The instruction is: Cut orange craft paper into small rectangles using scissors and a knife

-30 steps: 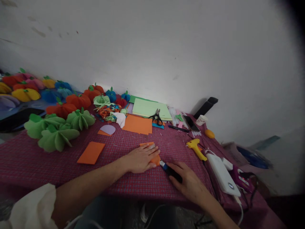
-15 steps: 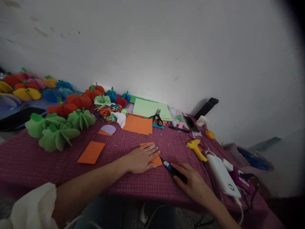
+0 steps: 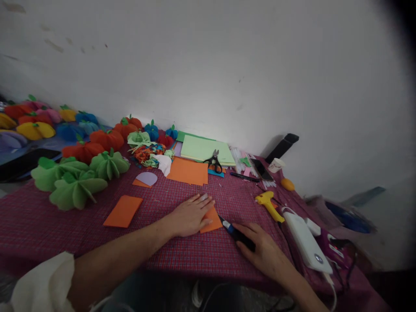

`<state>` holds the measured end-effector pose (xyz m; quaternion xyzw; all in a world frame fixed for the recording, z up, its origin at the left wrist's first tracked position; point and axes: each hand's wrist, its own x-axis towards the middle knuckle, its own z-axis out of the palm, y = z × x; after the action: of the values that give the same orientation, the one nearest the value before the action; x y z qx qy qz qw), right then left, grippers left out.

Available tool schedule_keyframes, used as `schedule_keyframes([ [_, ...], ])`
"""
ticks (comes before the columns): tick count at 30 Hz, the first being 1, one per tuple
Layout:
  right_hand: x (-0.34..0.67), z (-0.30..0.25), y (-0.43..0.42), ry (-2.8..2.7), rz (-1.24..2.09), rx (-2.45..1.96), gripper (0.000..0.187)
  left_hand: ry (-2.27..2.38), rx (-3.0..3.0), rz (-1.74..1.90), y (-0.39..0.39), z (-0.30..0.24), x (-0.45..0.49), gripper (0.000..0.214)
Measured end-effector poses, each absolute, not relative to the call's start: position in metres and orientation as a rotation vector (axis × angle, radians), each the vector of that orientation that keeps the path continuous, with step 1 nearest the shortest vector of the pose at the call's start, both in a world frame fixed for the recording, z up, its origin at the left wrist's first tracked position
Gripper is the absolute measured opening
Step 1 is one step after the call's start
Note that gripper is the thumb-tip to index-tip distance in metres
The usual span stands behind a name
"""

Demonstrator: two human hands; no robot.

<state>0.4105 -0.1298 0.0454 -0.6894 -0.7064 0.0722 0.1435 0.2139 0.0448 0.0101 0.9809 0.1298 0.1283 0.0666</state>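
Note:
My left hand lies flat, fingers stretched out, over a small piece of orange paper on the checked tablecloth. Part of that paper is hidden under the palm and fingers. In my right hand is a utility knife with a black and blue handle; its blade points up and left, with the tip at the paper's right edge. A stack of orange paper cards rests to the left of my left hand. Farther back lie a lilac paper semicircle and larger orange sheets.
Green paper pumpkins and several other coloured ones crowd the left. Black scissors lie against light green sheets at the back. On the right are a yellow glue gun, a white power bank and a phone.
My left hand has shifted slightly left on the orange paper, and the corner above its fingers no longer shows. The knife stays in my right hand at nearly the same spot.

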Motion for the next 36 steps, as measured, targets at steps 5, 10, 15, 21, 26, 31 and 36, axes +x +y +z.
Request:
schedule_keyframes([
  [5,0.409,0.049,-0.123,-2.069,0.248,-1.981,0.041,0.384,2.970,0.392,0.045,0.007,0.214,0.055],
  [10,0.406,0.050,-0.114,-2.072,0.230,-1.965,0.041,0.377,2.978,0.394,0.045,0.008,0.213,0.056],
  [15,0.410,0.048,-0.111,-2.074,0.230,-1.937,0.041,0.370,2.984,0.391,0.046,0.007,0.214,0.057],
  [21,0.415,0.047,-0.116,-2.033,0.228,-1.971,0.038,0.383,2.974,0.351,0.045,0.008,0.214,0.057],
  [26,0.413,0.048,-0.116,-2.033,0.230,-1.976,0.038,0.373,2.972,0.339,0.046,0.008,0.214,0.057],
  [31,0.408,0.050,-0.109,-2.051,0.240,-1.965,0.040,0.365,2.972,0.355,0.046,0.008,0.214,0.058],
  [36,0.403,0.052,-0.100,-2.064,0.220,-1.942,0.040,0.359,2.965,0.364,0.045,0.010,0.213,0.058],
])
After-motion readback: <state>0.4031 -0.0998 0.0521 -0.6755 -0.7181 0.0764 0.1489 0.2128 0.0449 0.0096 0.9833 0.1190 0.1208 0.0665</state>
